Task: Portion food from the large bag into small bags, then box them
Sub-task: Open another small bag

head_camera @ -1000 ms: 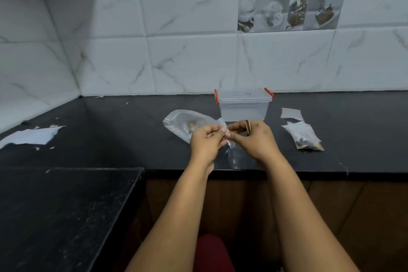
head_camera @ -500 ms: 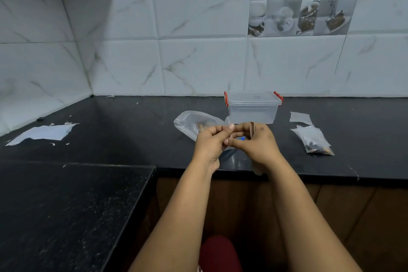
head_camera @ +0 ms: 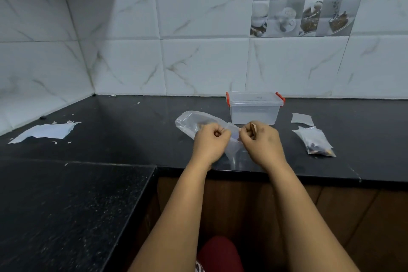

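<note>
Both hands, left (head_camera: 209, 142) and right (head_camera: 262, 142), are pinching a small clear bag (head_camera: 233, 139) just in front of the lidded box (head_camera: 255, 107) on the bench (head_camera: 132, 130).

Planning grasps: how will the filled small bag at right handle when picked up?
The filled bag is probably floppy: thin, wrinkled clear film. Likely light, since only a little dark food sits at its lower end. That end would likely sag if lifted by the top.
</note>
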